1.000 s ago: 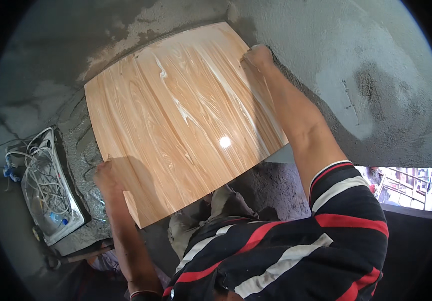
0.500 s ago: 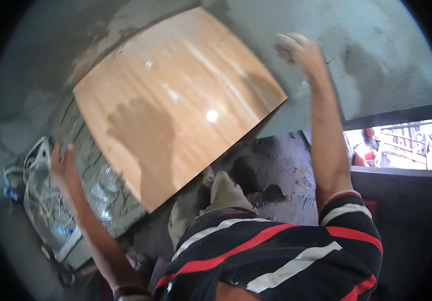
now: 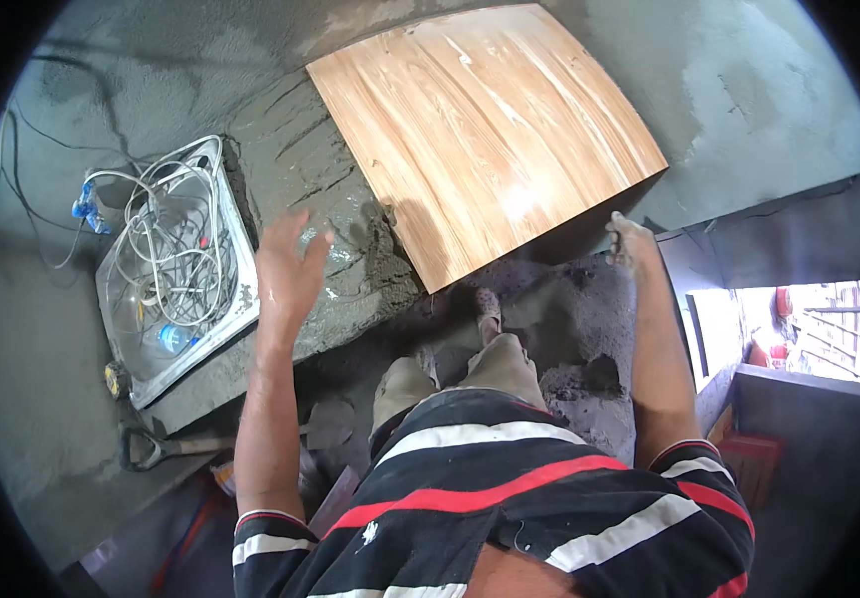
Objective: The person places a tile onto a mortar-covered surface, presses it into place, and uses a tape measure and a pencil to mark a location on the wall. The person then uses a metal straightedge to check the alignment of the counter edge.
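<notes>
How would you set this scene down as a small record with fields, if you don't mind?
Main object: glossy wood-patterned panel, lying at an angle
Beside panel: wet grey mortar, rough and grooved, on its left
Left hand: empty, fingers spread, over the mortar
Right hand: by the panel's lower right edge, fingers partly curled, nothing visible in it
Far left: white tub with tangled cables and a bottle
Lower left: shovel, partly hidden by the left forearm

"Where does this view look from?"
"The wearer's head, steeply down over the striped shirt at bottom centre, and ahead to the wood-grained panel at upper centre."
"How near?"
"Close; fisheye black fills the corners."
</notes>
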`<state>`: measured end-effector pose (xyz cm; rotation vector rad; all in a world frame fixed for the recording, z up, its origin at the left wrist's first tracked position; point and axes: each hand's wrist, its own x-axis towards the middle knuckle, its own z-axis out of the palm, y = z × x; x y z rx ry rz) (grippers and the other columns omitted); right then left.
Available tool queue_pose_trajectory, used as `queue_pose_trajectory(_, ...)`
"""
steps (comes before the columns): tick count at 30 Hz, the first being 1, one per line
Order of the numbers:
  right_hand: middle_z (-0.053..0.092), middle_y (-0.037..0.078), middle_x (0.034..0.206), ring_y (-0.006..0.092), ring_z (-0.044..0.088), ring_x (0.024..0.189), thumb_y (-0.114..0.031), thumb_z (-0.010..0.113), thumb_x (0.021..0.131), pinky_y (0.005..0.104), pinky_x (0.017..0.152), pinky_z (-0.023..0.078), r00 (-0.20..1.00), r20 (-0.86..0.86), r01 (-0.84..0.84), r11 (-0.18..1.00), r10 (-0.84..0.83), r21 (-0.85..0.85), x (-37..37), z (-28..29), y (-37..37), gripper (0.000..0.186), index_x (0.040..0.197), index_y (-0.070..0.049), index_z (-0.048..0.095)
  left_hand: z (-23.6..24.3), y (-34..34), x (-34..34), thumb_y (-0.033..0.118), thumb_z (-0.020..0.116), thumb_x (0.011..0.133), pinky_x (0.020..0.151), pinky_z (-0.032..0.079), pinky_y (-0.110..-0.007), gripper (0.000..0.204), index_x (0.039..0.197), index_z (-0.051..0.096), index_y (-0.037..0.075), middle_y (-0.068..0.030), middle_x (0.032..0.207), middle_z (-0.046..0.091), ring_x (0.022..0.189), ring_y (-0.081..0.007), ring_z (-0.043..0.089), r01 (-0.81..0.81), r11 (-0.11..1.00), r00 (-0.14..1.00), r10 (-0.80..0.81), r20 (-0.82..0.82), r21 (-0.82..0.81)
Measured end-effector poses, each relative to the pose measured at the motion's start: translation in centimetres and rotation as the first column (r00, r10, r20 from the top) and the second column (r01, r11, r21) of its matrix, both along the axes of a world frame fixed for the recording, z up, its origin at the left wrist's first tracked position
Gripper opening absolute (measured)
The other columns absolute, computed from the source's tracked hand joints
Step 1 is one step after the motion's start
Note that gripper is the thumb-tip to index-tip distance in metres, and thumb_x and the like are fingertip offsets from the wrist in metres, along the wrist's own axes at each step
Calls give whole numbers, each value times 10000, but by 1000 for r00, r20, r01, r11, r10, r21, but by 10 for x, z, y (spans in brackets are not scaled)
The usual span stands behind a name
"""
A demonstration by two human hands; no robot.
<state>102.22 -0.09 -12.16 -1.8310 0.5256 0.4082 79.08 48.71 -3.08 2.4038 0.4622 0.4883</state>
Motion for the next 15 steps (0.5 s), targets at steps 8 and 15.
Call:
queue_pose_trajectory(8, 504, -43, 670, 121, 477, 567, -473, 582, 996, 362, 558, 479, 997, -74, 19, 988, -8, 151, -16, -5, 22, 397, 923, -85, 628, -25, -72, -22, 226, 788, 799, 1085, 408, -484, 496, 1208, 652, -19, -255, 1344, 556, 1285, -422, 494, 299, 953, 952, -295, -83, 44)
queue_pose_trajectory(15, 491, -50, 669, 121, 465, 570, -502, 564, 999, 384, 589, 480, 995, -75, 82, 980, -69, 183, 21, -4, -6, 424, 895, -96, 625, -19, -96, 36, 207, 775, 795, 1125, 364, -486, 518, 1223, 626, -45, -274, 1333, 547, 1325, -437, 448, 299, 953, 954, -297, -47, 44)
